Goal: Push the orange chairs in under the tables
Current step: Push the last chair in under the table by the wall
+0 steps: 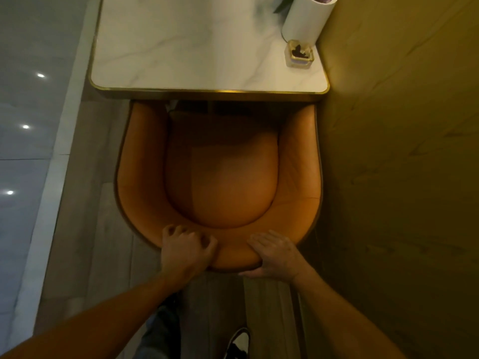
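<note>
At the lower middle of the frame the left hand [187, 248] has its fingers curled loosely together over the top of the chair [223, 174] back, and just to its right the right hand [275, 255] lies flatter, fingers close together on top and the thumb tucked under the rim, so both are clamped on the padded back. The orange chair fills the centre of the frame, its arm ends and seat front just slipped beneath the near edge of the marble table [181, 47] at the top, close beside the wall [401, 151] on the right. A white tube [305, 19] and a small glass dish [300, 55] stand at the table's upper right corner. The push seems under way; next calls for a straight shove forward, keeping clear of the wall.
</note>
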